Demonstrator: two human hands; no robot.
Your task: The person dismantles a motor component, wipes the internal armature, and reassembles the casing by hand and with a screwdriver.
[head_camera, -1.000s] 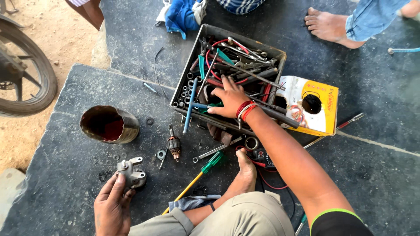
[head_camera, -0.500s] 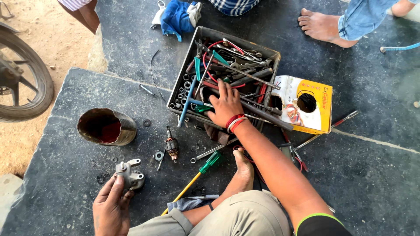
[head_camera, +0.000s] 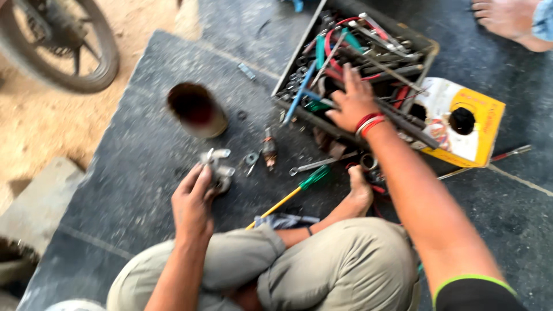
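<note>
Right hand (head_camera: 352, 102) fingers spread, rummaging in tool tray (head_camera: 427, 47); left hand (head_camera: 193, 203) fingers clamped on metal part (head_camera: 218, 170); best keep part steady, screwdriver (head_camera: 299, 189) between hands

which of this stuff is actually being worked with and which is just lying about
In hand:
- left hand on the small metal part
- right hand in the tool tray, among its wrenches

Lying about:
- rusty can
- green-handled screwdriver
- small motor piece
- flat wrench
- yellow box
- wheel
</note>
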